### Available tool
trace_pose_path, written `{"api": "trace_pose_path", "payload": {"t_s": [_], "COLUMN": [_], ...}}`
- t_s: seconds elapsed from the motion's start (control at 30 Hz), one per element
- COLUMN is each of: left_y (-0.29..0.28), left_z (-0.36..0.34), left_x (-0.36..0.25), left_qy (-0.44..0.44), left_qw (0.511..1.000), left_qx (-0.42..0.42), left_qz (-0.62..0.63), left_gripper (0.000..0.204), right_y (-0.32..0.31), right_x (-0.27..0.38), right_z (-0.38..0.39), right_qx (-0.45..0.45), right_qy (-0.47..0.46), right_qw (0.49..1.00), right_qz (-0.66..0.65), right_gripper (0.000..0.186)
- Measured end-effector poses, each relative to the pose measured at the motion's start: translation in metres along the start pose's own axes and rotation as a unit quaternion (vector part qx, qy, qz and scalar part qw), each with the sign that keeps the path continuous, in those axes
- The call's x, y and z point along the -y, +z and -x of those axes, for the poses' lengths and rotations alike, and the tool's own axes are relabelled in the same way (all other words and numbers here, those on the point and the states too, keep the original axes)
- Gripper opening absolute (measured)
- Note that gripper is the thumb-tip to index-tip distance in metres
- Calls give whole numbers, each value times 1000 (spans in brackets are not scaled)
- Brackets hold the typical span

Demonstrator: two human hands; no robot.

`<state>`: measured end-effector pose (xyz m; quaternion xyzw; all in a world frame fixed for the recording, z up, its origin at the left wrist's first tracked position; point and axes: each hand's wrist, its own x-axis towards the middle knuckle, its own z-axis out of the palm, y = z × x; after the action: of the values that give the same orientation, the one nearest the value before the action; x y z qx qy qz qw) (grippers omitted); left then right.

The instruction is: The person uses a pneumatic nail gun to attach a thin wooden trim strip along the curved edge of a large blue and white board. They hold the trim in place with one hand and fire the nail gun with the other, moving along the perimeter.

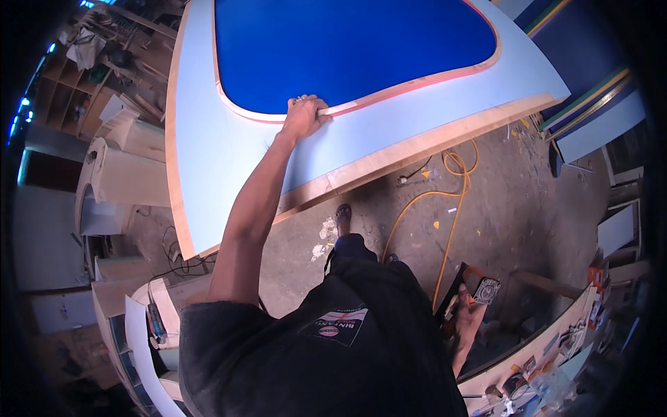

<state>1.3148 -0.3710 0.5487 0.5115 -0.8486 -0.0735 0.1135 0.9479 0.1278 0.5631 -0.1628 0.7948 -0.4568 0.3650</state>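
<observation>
A large pale-blue panel (326,149) with wooden outer edging lies in front of me. Set into it is a deep blue surface (354,52) with rounded corners. A thin raised wooden strip (410,83), partly reddish, runs round that blue surface. My left hand (304,117) reaches forward, its fingers closed over the strip near the front left corner. Low at my right side, my right hand (465,313) grips an orange and black nail gun (481,286) with a round silvery cap. Its lower part is hidden by my hand and body.
An orange-yellow hose (451,229) loops over the concrete floor (500,187) beside my feet. Curved wooden furniture parts (125,167) stand at left. A bench edge (535,354) holds small clutter at lower right. More striped panels (590,104) stand at far right.
</observation>
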Motion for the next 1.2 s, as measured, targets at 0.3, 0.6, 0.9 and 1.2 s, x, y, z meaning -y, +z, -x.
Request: {"api": "trace_pose_path", "payload": {"t_s": [0.3, 0.6, 0.9, 1.2], "left_y": [36, 41, 47, 55], "left_z": [-20, -19, -26, -43], "left_x": [-21, -25, -46, -61], "left_qy": [-5, 4, 14, 51], "left_qw": [998, 995, 993, 978], "left_qx": [-61, -97, -121, -197], "left_qz": [-14, -14, 0, -44], "left_gripper": [17, 15, 16, 21], "right_y": [-12, 25, 47, 55], "right_x": [-16, -9, 17, 18], "right_z": [3, 7, 9, 9], "right_qx": [-73, -100, -107, -86], "right_qy": [-21, -11, 52, 32], "right_qw": [997, 993, 992, 996], "right_qz": [-12, -58, -32, -11], "right_gripper": [53, 53, 50, 36]}}
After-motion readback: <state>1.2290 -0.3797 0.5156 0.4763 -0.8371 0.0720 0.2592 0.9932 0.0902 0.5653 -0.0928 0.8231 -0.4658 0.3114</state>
